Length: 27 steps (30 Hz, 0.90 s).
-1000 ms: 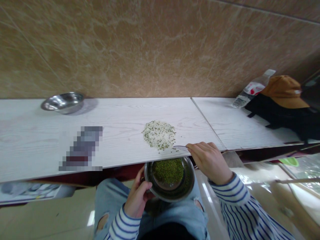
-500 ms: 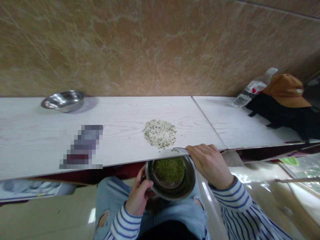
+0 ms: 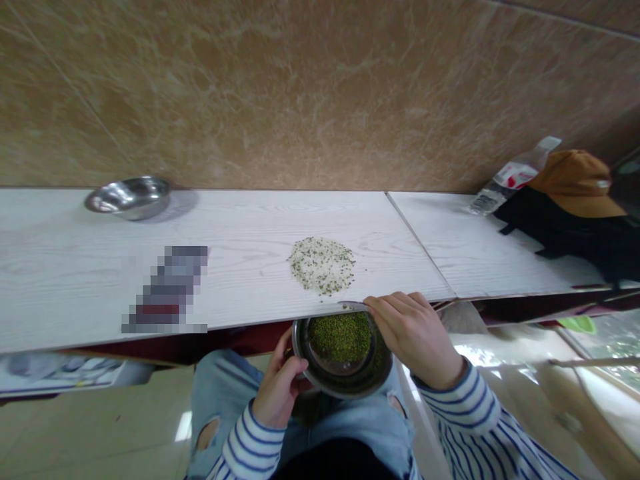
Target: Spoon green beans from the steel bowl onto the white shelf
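Note:
My left hand [image 3: 281, 388] grips the left side of a round stainless steel bowl [image 3: 345, 388], thumb over the rim. The bowl sits over my lap, its far rim at the table's front edge, with many mung beans [image 3: 340, 337] inside. My right hand [image 3: 413, 333] is closed around a slim shiny metal utensil [image 3: 349, 305]; its grip end is hidden and its kind unclear. That utensil lies at the table edge just above the bowl, with a few beans by it. Beyond it a round, flat pile of white rice mixed with mung beans [image 3: 323, 265] is spread on the table.
An empty metal bowl [image 3: 131, 199] stands at the back left of the white table [image 3: 245, 220]. A pixelated object [image 3: 170, 287] lies in front of it. At the right are a plastic bottle [image 3: 515, 177], an orange cap [image 3: 575, 180] and a black bag-like item [image 3: 555, 227].
My right hand has drawn the utensil slightly left and toward me, to the table's edge. The few beans by it have shifted to the edge too. My left hand keeps holding the bowl.

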Motion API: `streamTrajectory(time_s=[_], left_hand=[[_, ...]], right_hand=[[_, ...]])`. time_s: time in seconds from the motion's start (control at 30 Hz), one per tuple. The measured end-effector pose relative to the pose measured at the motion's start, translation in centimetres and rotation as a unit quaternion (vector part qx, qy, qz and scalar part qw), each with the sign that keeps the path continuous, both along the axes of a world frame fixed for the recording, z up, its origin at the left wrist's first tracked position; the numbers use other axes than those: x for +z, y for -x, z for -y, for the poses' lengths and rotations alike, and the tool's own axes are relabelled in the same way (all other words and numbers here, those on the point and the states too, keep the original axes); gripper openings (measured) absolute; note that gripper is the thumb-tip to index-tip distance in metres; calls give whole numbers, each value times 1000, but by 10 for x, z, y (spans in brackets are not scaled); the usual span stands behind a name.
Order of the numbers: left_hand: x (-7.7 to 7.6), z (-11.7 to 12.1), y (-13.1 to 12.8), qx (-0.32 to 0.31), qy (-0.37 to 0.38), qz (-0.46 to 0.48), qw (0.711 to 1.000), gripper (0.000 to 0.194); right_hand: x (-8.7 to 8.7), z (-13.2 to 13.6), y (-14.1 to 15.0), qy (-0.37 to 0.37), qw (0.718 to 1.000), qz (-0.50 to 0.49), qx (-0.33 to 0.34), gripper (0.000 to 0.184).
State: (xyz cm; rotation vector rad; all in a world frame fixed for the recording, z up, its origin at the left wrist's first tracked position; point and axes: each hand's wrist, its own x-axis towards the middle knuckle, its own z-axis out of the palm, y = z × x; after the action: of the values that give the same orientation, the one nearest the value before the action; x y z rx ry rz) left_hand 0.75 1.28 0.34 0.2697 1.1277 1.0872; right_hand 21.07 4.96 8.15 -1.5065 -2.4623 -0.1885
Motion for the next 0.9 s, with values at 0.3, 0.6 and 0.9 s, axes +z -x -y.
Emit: streamTrajectory(time_s=[0.3, 0.6, 0.9], left_hand=[[3, 1, 2, -6, 13, 0, 1000, 65], [2, 1, 8, 3, 1, -8, 1000, 63], [-1, 0, 10, 17, 4, 3, 1000, 63]], right_hand=[[1, -1, 10, -21, 1000, -7, 0, 21], [-1, -12, 16, -21, 1000, 9, -13, 21], [1, -10, 16, -19, 1000, 8, 4, 22]])
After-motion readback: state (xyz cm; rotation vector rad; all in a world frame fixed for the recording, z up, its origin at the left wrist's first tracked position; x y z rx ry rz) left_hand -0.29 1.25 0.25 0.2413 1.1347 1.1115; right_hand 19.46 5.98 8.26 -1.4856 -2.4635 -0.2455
